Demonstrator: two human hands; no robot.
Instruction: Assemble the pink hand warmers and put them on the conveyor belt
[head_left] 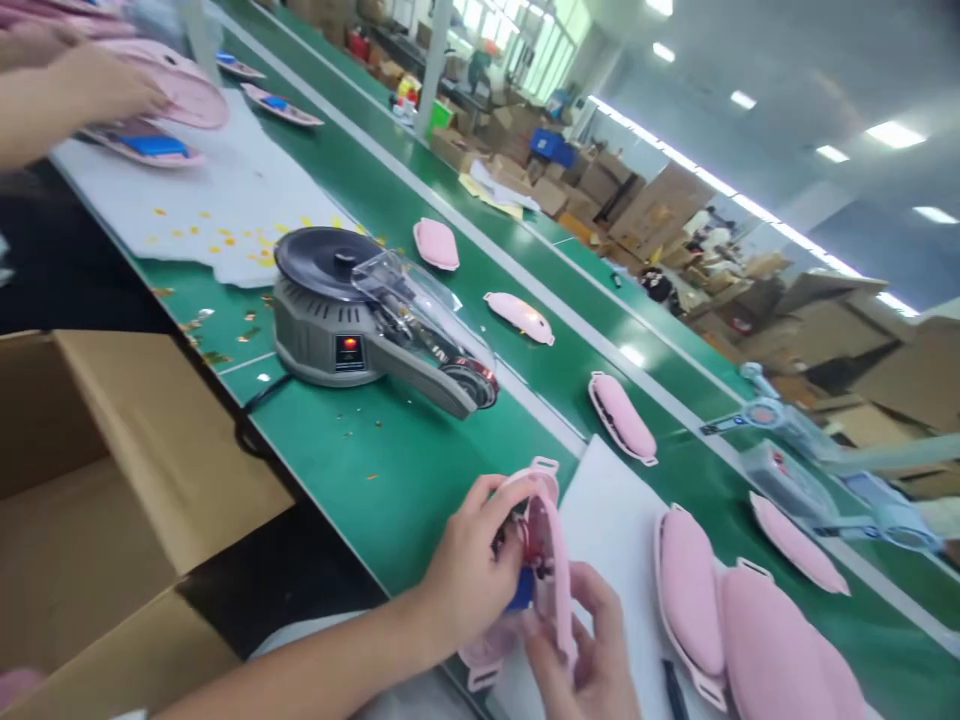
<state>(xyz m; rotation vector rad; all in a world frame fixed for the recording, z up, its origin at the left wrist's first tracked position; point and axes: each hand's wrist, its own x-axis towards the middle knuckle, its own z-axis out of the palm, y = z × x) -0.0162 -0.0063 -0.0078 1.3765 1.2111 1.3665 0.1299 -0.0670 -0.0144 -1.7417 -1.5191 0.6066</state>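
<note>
Both of my hands grip one pink oval plastic case, whose two halves stand partly apart. My left hand is closed round the near half, its fingertips inside by red wires and a blue block. Closed on the other half, my right hand presses with thumb and fingers from below. Under the case lies a white sheet. Right of my hands sit more pink cases, and a dark pen-like tool lies near them.
A grey round tape dispenser stands on the green table. Several pink cases line the belt. At upper left, a co-worker's hand holds a pink shell. An open cardboard box is at left. Pale blue handheld parts lie right.
</note>
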